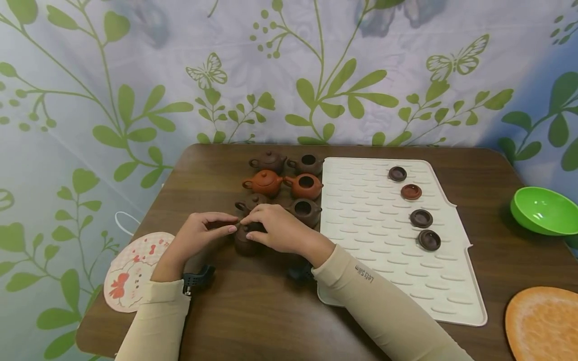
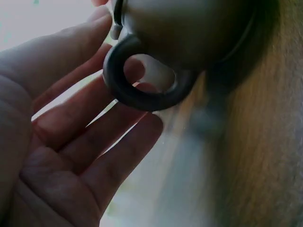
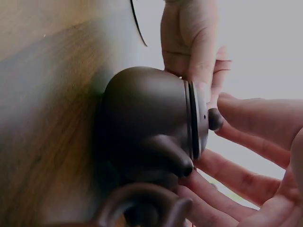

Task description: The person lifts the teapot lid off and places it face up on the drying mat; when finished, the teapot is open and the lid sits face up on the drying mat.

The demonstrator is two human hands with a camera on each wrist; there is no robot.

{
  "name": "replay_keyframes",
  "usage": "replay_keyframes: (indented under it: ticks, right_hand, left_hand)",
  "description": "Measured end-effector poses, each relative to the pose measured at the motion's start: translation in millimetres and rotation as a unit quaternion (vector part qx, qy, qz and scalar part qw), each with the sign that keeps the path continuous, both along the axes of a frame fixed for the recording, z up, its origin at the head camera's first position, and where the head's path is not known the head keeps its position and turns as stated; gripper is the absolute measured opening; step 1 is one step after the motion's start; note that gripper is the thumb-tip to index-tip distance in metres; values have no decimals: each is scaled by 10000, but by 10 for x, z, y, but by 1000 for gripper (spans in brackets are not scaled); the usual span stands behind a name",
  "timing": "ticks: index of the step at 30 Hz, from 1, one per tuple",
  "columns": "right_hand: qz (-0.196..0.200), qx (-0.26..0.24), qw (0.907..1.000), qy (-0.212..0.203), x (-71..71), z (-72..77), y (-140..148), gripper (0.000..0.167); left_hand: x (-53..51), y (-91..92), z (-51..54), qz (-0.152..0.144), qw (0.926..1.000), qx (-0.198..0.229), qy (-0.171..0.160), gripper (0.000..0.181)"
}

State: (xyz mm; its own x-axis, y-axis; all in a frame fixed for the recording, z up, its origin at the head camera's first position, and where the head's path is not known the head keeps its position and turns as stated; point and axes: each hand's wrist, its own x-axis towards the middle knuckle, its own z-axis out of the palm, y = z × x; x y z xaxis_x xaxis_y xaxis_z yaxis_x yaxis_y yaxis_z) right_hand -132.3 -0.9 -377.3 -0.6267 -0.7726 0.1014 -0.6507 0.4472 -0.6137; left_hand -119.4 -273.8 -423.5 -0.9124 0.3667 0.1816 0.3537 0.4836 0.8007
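Note:
A dark brown teapot stands upright at the front of the left column, between both hands. In the right wrist view its lid sits over the mouth, with a thin dark gap at the rim. My right hand pinches the round lid knob between thumb and a finger behind it. At the lid's far edge my left hand touches with its thumb, the other fingers loosely extended beside the teapot handle. Another teapot's handle shows below the spout.
Behind stand lidded teapots, including an orange one, and lidless ones, including another orange one. Several loose lids, one reddish, lie on the white mat. A round pad, green bowl and orange round mat lie outward.

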Motion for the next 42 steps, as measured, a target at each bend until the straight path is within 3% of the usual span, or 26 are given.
replay_keyframes:
  ticks: [4, 22, 42]
  right_hand:
    - [-158, -134, 9998, 0, 20, -41, -17, 35]
    - [-613, -490, 9964, 312, 64, -186, -107, 27]
    - [-538, -824, 9941, 450, 46, -226, -97, 22]
  left_hand:
    - [5, 12, -17, -98, 9999, -28, -31, 21]
    - [-4, -45, -91, 32, 9994, -284, 179, 17]
    - [20, -44, -79, 94, 9987, -402, 299, 17]
